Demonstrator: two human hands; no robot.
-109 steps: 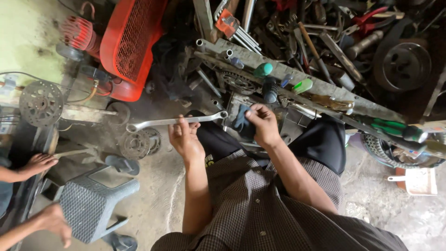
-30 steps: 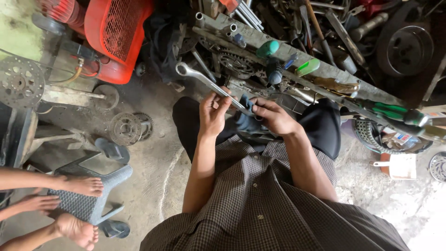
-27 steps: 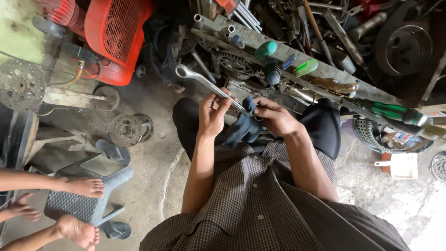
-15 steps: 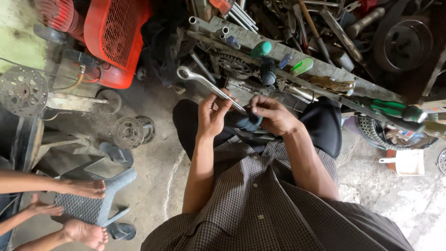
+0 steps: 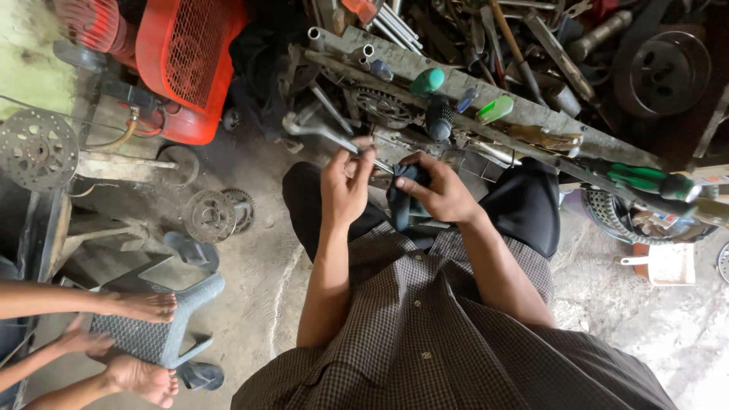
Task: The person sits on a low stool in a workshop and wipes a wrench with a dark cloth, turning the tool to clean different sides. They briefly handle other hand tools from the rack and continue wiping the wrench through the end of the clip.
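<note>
Our left hand [image 5: 345,186] covers the middle of the wrench [image 5: 323,133], so we cannot see its far end. Our right hand [image 5: 440,190] hides most of the dark blue part [image 5: 402,201]; we cannot tell what it is. At nine o'clock, another person's feet [image 5: 144,307] show, the body cut by the edge. At three o'clock, the basket [image 5: 607,212] is partly hidden.

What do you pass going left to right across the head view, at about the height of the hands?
Toothed disc → small wheel → left hand holding the wrench → right hand on the dark cloth → green-handled tool.
</note>
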